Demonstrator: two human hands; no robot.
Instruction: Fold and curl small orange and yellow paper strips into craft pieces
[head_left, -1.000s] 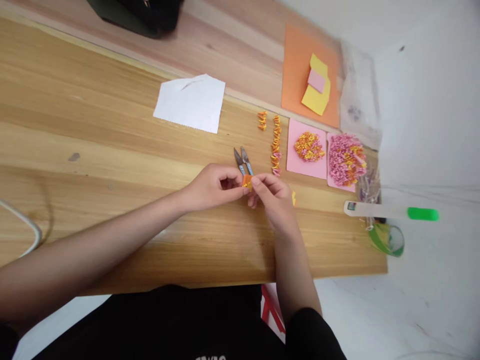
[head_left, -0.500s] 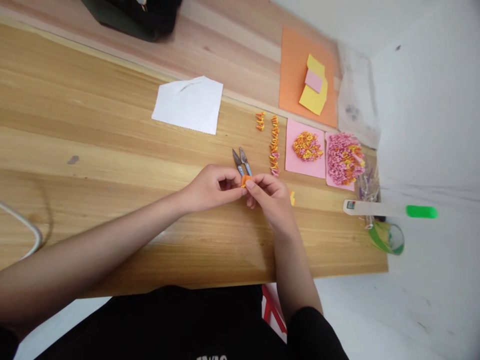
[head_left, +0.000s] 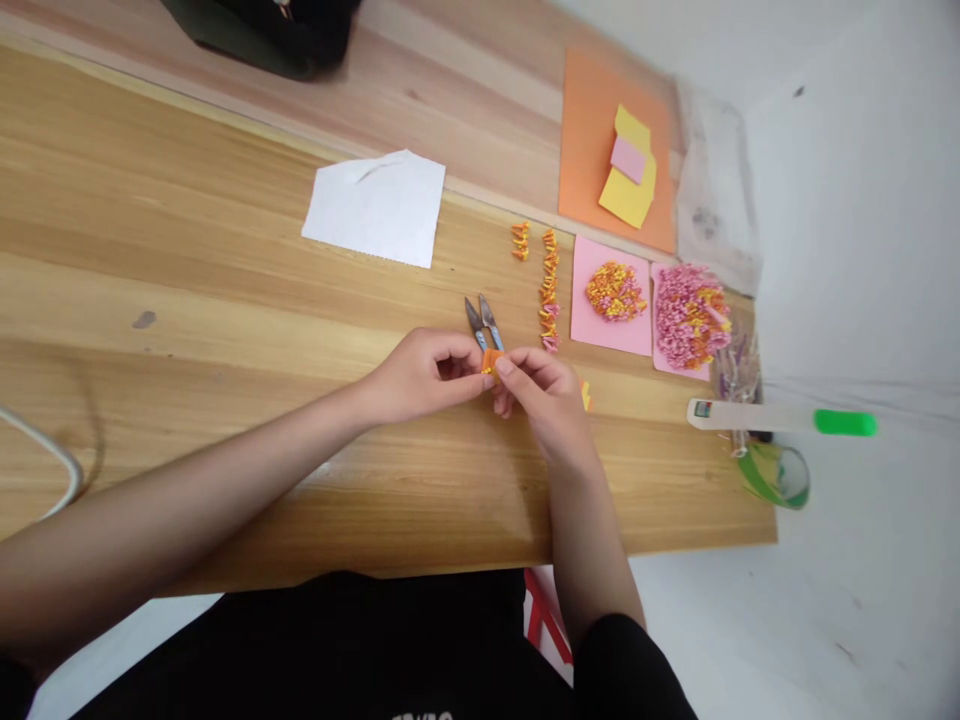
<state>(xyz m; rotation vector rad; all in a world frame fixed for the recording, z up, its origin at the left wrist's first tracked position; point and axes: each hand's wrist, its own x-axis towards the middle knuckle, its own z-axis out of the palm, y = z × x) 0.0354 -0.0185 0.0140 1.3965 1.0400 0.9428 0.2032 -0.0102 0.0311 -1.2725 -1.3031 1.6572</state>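
Note:
Between my fingertips is a small orange paper piece (head_left: 491,360) with tiny yellow tips along its lower edge. My left hand (head_left: 424,375) pinches it from the left, and my right hand (head_left: 544,395) grips it from the right with thumb and forefinger. Just beyond my fingers lie small metal snips (head_left: 482,322) with their blades apart, the handles partly hidden. A column of small orange, yellow and pink pieces (head_left: 550,285) lies farther back, with a shorter row (head_left: 520,241) to its left. Yellow paper bits (head_left: 586,396) show beside my right hand.
White paper (head_left: 375,210) lies back left. Pink sheets (head_left: 589,330) hold colourful piles at the right, below an orange sheet (head_left: 581,150). A green-ended strip (head_left: 750,415) and a green-rimmed container (head_left: 772,480) are at the right edge. A white cable (head_left: 56,450) is far left.
My right thumb has shifted slightly on the orange paper piece, and more of its yellow tips now show. My left hand holds nearly the same place.

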